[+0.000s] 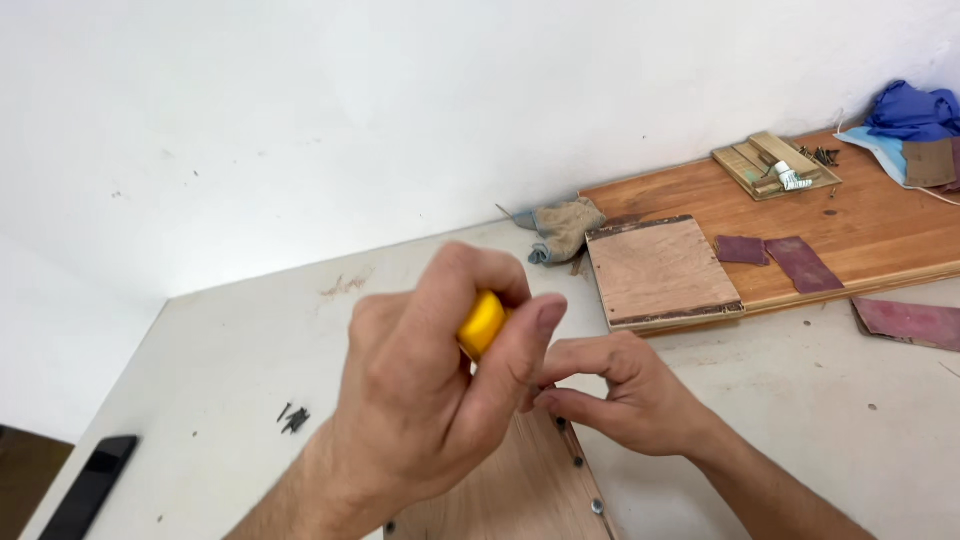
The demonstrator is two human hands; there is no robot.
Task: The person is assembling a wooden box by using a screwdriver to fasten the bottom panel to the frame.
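On white table (230, 350), wooden boards (662, 270).

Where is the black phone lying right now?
The black phone lies at the bottom-left corner of the white table, left of a few small dark screws and away from both hands.

Woodworking workshop, sandpaper sheets (790, 262), loose screws (294, 418), plywood offcut (662, 271)

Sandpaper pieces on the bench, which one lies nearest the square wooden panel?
The small dark red sandpaper piece, lying just right of the square wooden panel; the longer strip and the pink sheet sit farther right.
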